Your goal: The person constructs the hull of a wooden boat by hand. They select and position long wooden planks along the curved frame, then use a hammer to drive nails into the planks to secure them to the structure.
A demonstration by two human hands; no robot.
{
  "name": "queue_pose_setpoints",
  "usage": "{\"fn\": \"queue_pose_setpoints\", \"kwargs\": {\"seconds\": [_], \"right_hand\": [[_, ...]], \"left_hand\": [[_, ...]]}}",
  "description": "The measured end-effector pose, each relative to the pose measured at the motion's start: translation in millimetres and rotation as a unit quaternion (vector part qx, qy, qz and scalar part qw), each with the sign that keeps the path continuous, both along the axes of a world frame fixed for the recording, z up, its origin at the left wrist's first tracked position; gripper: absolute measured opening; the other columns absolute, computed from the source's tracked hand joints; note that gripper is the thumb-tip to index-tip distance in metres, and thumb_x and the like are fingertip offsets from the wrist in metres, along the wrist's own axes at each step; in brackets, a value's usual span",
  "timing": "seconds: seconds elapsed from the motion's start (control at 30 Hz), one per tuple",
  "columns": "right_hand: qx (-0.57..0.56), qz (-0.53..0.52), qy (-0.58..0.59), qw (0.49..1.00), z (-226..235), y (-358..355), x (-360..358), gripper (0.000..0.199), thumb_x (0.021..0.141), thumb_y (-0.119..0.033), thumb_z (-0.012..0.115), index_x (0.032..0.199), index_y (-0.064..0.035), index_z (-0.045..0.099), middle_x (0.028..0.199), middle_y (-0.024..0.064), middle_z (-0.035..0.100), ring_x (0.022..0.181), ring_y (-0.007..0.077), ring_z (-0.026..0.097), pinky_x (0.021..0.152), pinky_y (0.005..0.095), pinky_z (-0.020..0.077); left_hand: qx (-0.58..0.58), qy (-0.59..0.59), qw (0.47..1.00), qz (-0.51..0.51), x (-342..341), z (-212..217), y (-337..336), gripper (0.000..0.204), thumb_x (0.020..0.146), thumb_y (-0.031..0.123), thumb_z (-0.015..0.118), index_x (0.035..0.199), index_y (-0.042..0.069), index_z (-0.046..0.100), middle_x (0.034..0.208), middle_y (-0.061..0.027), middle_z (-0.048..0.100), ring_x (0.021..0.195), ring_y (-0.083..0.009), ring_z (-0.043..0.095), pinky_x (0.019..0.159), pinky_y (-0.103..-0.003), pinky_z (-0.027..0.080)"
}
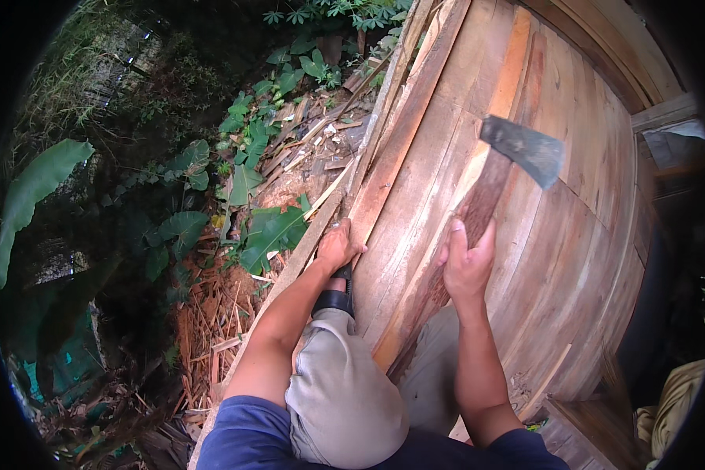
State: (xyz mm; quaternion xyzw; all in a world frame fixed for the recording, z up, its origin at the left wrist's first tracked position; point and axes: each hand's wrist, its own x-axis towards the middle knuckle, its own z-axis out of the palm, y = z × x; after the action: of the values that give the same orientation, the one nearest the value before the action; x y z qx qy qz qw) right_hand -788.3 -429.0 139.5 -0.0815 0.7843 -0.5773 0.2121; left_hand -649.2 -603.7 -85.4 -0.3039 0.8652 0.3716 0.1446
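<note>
My right hand grips the brown wooden handle of a hatchet, whose dark grey blade is raised over the plank floor, up and to the right of the hand. My left hand presses down on a long reddish board that runs away from me along the edge of the wooden platform. My knees in light shorts are bent below the hands, and a dark sandal shows just under the left hand.
The wooden plank platform curves off to the right. Left of its edge the ground drops to a pile of wood scraps and splinters and green leafy plants. A small wooden box sits at lower right.
</note>
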Motion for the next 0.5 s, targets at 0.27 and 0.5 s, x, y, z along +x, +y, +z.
{"fn": "queue_pose_setpoints", "kwargs": {"seconds": [0.27,0.5], "right_hand": [[0.315,0.112,0.013,0.942,-141,9,47,0.031,0.093,-0.016,0.056,0.118,0.0003,0.046,0.100,0.0265,0.063,0.091,0.0366,0.065,0.075,0.0416,0.0534],[-0.218,-0.090,0.146,0.961,29,-12,-10,0.023,0.097,-0.004,0.049,0.118,0.0024,0.039,0.078,0.0108,0.054,0.061,0.0099,0.052,0.053,0.0242,0.0451]], "left_hand": [[0.019,-0.051,0.998,-0.027,-19,16,15,0.074,0.069,0.037,0.082,0.119,-0.003,0.045,0.110,-0.0283,0.062,0.108,-0.0408,0.059,0.094,-0.046,0.046],[0.003,-0.022,1.000,-0.005,1,1,-1,0.072,0.069,0.039,0.082,0.116,-0.002,0.045,0.110,-0.0276,0.063,0.107,-0.0407,0.060,0.092,-0.046,0.047]]}}
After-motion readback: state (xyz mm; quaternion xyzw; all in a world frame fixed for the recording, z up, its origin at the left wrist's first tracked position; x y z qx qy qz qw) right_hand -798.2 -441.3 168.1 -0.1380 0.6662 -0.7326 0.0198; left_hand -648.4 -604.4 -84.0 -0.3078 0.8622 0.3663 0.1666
